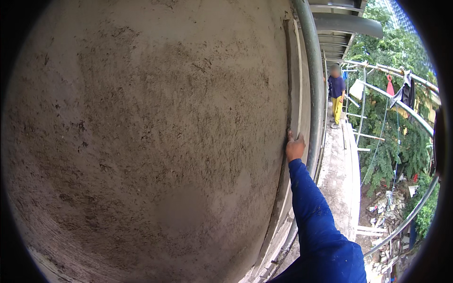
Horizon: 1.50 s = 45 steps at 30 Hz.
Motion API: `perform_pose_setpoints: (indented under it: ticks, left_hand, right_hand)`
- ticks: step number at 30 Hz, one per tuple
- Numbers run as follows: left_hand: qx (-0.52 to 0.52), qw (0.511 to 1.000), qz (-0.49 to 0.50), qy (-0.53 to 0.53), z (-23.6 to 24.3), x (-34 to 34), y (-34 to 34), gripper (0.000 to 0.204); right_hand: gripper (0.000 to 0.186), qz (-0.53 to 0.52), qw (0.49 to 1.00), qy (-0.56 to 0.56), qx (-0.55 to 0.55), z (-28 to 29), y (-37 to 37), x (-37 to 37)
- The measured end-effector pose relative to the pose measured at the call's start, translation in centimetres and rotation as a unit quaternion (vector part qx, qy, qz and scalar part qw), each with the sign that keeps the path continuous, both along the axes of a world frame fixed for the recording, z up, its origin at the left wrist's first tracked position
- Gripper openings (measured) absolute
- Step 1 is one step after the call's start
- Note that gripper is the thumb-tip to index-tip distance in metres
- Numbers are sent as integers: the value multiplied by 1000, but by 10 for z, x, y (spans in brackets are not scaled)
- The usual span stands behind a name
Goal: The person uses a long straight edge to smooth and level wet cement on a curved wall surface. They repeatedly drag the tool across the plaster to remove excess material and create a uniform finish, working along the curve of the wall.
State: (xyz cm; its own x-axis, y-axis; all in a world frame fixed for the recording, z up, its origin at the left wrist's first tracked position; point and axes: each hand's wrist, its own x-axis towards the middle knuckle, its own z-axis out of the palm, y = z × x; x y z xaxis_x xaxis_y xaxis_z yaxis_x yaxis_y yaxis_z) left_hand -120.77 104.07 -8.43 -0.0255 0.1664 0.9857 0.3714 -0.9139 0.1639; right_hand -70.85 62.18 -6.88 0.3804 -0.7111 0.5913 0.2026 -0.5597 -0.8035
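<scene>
My right hand (296, 147) grips a long, straight pale strip (295, 70) that runs up the right edge of the wall. A thumb or finger shows on the side toward the wall face, another digit lies across the strip, and the other fingers are hidden behind it. To the left spreads a wall (179, 118) of rough grey-brown plaster, patchy with darker, pitted areas and smoother ones. My blue-sleeved right arm (311, 203) comes up from the lower edge. My left hand is out of the picture.
Just right of the strip stands a grey metal pole (313, 94). A narrow walkway (336, 160) leads away to a person (336, 94) in yellow trousers. Scaffold pipes (420, 113) with hanging cloths edge it. Debris (387, 212) and trees (377, 118) lie beyond, the debris far below.
</scene>
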Motion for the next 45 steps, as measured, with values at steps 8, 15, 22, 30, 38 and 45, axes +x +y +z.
perform_pose_setpoints:
  ticks: [8, 15, 22, 30, 38, 45]
  left_hand:
    - [-8, 998, -54, -20, 4, 5, -1, 64]
    - [15, 997, -72, -9, 13, -8, -21, 59]
    - [73, 982, -113, 131, -10, 13, -52, 33]
    - [127, 982, -53, 125, -9, 41, -57, 30]
    - [123, 979, -92, 134, -19, 43, -44, 27]
    - [88, 982, -82, 149, -18, 42, -40, 28]
  right_hand:
    - [47, 8, 999, 46, -13, -35, 51, -78]
    - [56, 44, 998, -28, -20, -112, 50, -78]
    - [70, 79, 991, 63, 87, 20, -13, -6]
    - [56, -1, 1000, -1, 10, 99, -51, 49]
    - [47, 41, 999, -7, 11, 56, -8, -3]
    - [43, 35, 999, -15, -33, -58, 40, -52]
